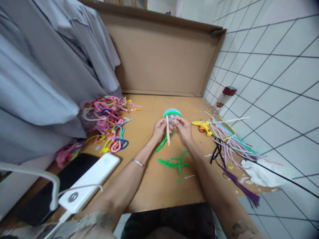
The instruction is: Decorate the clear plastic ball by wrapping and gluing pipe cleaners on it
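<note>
Above the middle of the table, both hands are together at a small clear rounded piece whose top is wrapped in blue and green fuzzy strips [172,112]. My left hand [159,130] is closed, its fingertips pinching a pale pink pipe cleaner [168,134] that hangs down in front of the piece. My right hand [183,129] is closed too, thumb and fingers against the clear side of the rounded piece. The fingers partly hide the contact points. Green pipe cleaners [171,163] lie on the table below the hands.
A yellow glue gun [203,126] lies to the right, beside bundled pastel pipe cleaners [230,141] and a red-lidded bottle [224,99]. Colourful pipe cleaners [104,116] pile up at left. Nearer are a white power bank [92,182] and a black phone [77,167]. A cardboard panel [161,53] stands behind.
</note>
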The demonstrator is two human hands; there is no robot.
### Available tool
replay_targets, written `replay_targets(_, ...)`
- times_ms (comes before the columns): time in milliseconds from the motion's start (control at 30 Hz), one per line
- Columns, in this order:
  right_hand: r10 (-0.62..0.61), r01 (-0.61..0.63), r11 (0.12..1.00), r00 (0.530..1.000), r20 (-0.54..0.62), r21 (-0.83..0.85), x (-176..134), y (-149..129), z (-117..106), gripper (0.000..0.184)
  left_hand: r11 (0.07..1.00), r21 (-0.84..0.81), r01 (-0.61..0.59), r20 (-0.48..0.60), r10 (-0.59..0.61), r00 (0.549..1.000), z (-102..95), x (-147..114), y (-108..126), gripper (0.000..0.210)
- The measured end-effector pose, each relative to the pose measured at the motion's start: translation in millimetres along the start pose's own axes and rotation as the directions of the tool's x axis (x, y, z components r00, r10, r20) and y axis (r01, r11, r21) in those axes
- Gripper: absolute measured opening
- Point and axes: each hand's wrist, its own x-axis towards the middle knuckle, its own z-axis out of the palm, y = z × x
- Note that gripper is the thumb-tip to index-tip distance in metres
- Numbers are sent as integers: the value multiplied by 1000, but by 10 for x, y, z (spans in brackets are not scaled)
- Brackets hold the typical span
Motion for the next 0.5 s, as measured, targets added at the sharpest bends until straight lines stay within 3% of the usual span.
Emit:
replay_targets(167,42,-40,998,999,30,-42,-12,-48,11,37,979,199,-48,101,29,994,23,-50,-1,50)
replay_targets(500,147,-152,988,976,159,16,-20,-108,-48,31,951,298,-83,79,62,995,11,-61,60,49)
